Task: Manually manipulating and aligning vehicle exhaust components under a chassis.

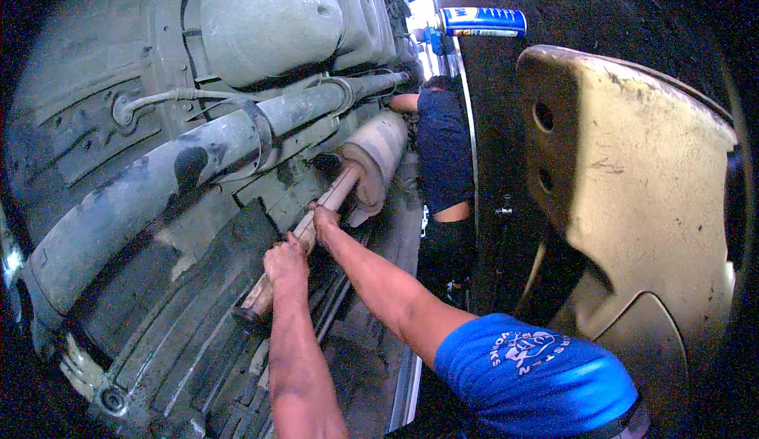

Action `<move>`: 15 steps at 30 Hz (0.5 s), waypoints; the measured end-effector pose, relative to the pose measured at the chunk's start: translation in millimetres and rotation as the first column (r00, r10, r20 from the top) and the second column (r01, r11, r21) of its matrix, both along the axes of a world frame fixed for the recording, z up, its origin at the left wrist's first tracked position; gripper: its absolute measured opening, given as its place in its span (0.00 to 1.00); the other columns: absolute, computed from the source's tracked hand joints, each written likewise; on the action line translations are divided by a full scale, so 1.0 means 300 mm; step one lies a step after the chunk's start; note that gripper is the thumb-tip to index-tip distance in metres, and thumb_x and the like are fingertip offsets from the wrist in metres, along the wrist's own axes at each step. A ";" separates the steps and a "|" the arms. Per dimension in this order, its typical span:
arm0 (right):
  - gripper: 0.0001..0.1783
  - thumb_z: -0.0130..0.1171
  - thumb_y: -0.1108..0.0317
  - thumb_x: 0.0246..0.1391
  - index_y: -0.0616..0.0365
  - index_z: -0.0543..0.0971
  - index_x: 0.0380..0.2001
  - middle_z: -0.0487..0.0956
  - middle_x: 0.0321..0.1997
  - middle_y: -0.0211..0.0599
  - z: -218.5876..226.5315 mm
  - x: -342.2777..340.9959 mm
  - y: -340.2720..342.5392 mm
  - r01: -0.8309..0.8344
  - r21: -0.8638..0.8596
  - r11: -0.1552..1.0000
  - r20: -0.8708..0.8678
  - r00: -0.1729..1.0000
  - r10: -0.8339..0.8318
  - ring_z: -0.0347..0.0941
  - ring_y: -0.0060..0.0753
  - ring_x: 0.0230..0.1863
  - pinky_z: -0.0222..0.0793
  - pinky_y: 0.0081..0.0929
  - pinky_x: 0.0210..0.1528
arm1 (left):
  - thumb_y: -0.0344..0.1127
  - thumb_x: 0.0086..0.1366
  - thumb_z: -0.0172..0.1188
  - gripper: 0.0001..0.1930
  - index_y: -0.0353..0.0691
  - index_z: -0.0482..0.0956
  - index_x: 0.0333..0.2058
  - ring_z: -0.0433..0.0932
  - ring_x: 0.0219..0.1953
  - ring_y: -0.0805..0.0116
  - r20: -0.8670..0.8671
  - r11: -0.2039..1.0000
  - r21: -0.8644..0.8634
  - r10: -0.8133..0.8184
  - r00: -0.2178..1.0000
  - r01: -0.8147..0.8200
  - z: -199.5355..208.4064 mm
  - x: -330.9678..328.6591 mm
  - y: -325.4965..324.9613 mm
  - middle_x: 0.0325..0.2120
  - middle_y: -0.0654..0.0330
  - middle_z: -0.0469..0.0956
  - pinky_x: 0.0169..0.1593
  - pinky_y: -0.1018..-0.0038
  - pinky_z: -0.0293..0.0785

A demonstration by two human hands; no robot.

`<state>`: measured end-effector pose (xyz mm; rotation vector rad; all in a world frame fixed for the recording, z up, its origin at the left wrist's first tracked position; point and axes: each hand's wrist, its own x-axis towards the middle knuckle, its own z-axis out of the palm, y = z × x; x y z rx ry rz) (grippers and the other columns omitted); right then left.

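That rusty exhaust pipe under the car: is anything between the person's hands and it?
Nothing visible. Both hands are already on the exhaust pipe: the left hand grips it lower down, the right hand wraps it nearer the muffler. Another person stands beyond, apart from them.

Rusty tan exhaust pipe (pixel 316 218) mottled with brown, dull beige muffler (pixel 378 158), grey shaft (pixel 198 166) blotched with black patches, grey-green underbody (pixel 269 20) streaked with grime, bright blue sleeve (pixel 538 376) printed in white, another person's navy shirt (pixel 443 146), blue can (pixel 482 22) banded in white
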<state>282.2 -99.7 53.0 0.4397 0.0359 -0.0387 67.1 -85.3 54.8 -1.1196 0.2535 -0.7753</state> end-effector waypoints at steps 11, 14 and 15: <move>0.32 0.70 0.61 0.38 0.68 0.76 0.47 0.79 0.41 0.44 -0.020 0.104 0.019 -0.033 -0.004 0.999 0.038 0.999 0.033 0.77 0.43 0.37 0.74 0.42 0.41 | 0.35 0.58 0.60 0.16 0.40 0.73 0.45 0.84 0.38 0.63 0.007 0.997 -0.083 0.001 1.000 0.000 -0.048 0.026 -0.020 0.35 0.58 0.83 0.40 0.68 0.80; 0.32 0.70 0.61 0.39 0.68 0.75 0.47 0.79 0.41 0.45 0.065 -0.039 0.077 -0.077 0.012 0.997 0.160 0.984 0.074 0.77 0.43 0.37 0.74 0.41 0.42 | 0.36 0.59 0.59 0.15 0.39 0.74 0.45 0.84 0.36 0.62 0.048 0.995 -0.103 0.020 0.999 -0.015 0.045 -0.033 0.039 0.33 0.57 0.83 0.40 0.68 0.80; 0.33 0.69 0.60 0.39 0.69 0.75 0.48 0.79 0.43 0.45 0.000 0.040 0.049 -0.003 -0.017 1.000 0.085 0.996 0.004 0.77 0.43 0.38 0.74 0.41 0.43 | 0.36 0.60 0.57 0.16 0.38 0.74 0.47 0.84 0.35 0.62 -0.005 0.995 -0.102 0.004 1.000 -0.005 -0.002 -0.015 -0.009 0.33 0.57 0.83 0.39 0.68 0.80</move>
